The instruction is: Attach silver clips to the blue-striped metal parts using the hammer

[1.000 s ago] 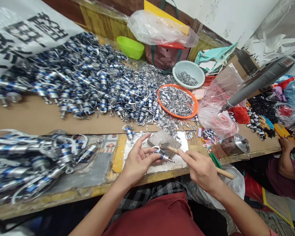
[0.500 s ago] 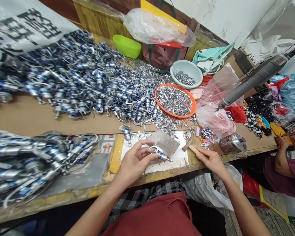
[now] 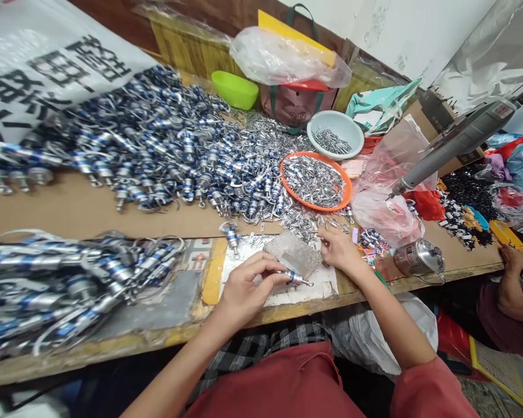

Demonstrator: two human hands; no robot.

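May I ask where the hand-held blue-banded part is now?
Head view, low centre: the blue-banded part is pinched in the left hand, just before the grey block, left of the right hand.

Green bowl (image 3: pixel 235 90) at back, pale bowl (image 3: pixel 336 118) with screws (image 3: pixel 331 139); steel can (image 3: pixel 419 257) near edge; grey power tool (image 3: pixel 457 145) above.

My L hand (image 3: pixel 246 290) pinches a blue-n-silver fitting (image 3: pixel 293 277) over the white sheet (image 3: pixel 283 296), tip pointing right. My R hand (image 3: pixel 337 248) is down on loose metal bits (image 3: pixel 305 223), just beside the grey block (image 3: pixel 293 252). Orange tray (image 3: pixel 350 191) w/ more bits sits behind.
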